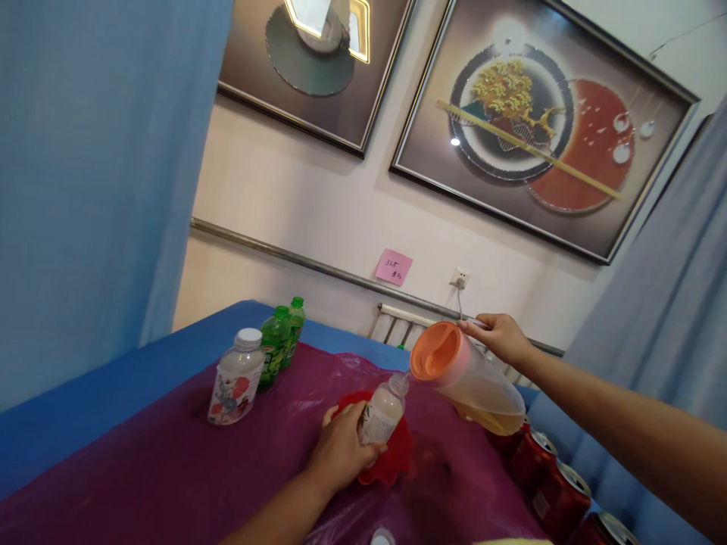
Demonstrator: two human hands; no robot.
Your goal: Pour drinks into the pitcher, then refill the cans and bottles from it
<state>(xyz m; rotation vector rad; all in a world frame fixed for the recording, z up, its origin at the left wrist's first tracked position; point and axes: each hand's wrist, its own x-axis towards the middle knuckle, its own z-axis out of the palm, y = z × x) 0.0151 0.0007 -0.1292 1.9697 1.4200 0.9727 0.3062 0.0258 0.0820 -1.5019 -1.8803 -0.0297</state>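
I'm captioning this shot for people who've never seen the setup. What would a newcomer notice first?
First, the tilted pitcher with its orange lid, held by the right hand at centre right, its spout at the mouth of a small bottle. The left hand grips that bottle over a red dish on the magenta sheet. Behind, two large framed pictures fill the wall.

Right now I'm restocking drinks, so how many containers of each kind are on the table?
Green bottles: 2
White-capped bottle standing free: 1
Small bottle held by the left hand over the red dish: 1
Orange-lidded pitcher tilted in the right hand: 1
Red cans at the right edge: 3 visible
Total: 8
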